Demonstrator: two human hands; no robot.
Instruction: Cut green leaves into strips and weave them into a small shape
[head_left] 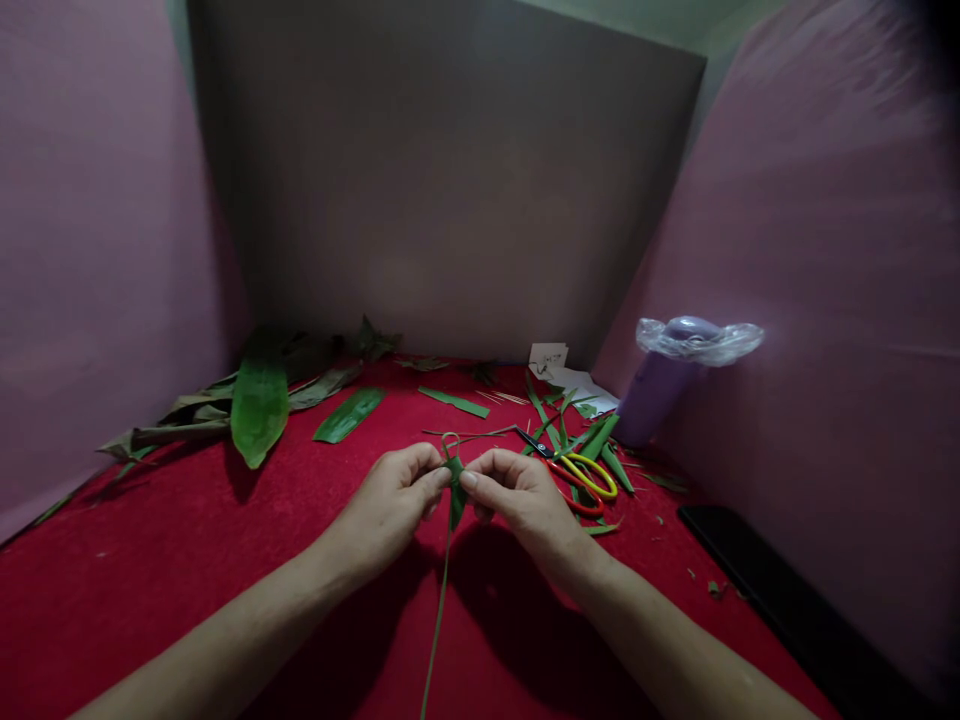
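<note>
Between my two hands is a small folded green leaf (456, 492), held a little above the red cloth. My left hand (397, 495) pinches its left edge with thumb and finger. From the other side, my right hand (517, 490) pinches the same leaf. A thin plant strip (442, 610) hangs from it toward me, and a loop of strip stands up at its top. Just beyond my right hand lie scissors (585, 475) with red and yellow handles, their blades pointing away to the left. Cut leaf pieces lie under and around them.
Broad green leaves (259, 410) and dried leaves (187, 415) lie at the left. White paper (581, 388) and thin sticks (501, 397) are at the back. A purple container (652, 395) with clear plastic on top stands right. A black flat object (750, 560) lies along the right wall.
</note>
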